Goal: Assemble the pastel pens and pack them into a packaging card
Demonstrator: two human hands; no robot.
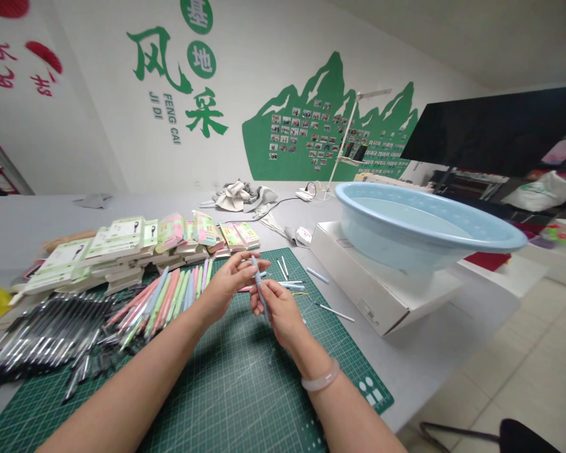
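My left hand (229,283) and my right hand (279,313) meet above a green cutting mat (245,377), both gripping a slim pale blue pen (259,288) that stands tilted between them. A fan of pastel pens (170,303) lies just left of my left hand, partly on the mat. Several thin loose pen parts (283,269) sit beyond my right hand, and a single pale pen (334,313) lies further right. A pale bangle (321,377) circles my right wrist.
A heap of black pens (51,333) lies at the left, behind it stacked packaged pen cards (122,248). To the right, a pale blue plastic basin (419,226) rests on a white box (377,277). Cloth (236,196) and cables (283,207) lie further back.
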